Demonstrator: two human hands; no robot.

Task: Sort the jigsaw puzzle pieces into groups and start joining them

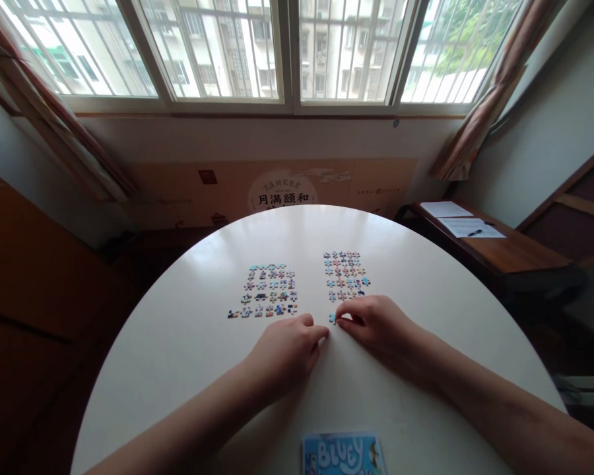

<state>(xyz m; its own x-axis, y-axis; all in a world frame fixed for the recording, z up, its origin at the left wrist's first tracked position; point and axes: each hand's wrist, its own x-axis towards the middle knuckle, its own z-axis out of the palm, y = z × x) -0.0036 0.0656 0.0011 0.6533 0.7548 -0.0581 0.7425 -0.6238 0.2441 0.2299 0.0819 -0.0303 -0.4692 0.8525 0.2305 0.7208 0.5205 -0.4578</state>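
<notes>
Right hand (376, 320): while the thumb and forefinger tips sit close together at the right edge of a single jigsaw piece, whether they are clamped on it or merely touching cannot be told; hand just right of centre frame.
Single jigsaw piece (332, 318): light blue in part, lying at frame centre, slightly below the middle, just below the right-hand block.
Left hand (290, 346): centre of frame, fingers curled, forefinger directed right towards the single piece and apart from it; whether anything is pinched cannot be told.
Left-hand block of jigsaw pieces (261, 297): five rows, multicoloured, left of centre, top row set closest together.
Right-hand block of jigsaw pieces (345, 271): five rows, multicoloured, right of centre, above the right hand.
Round white table (178, 343): glossy top, filling the middle and lower frame, bearing all pieces.
BLUEY cover (344, 455): blue, pale lettering, bottom edge of frame, partly cut off.
Wooden side table (515, 254): right of frame, with paper sheets (455, 210) and a dark pen (475, 232).
Barred window (218, 39): across the top, curtains (485, 112) at both sides.
</notes>
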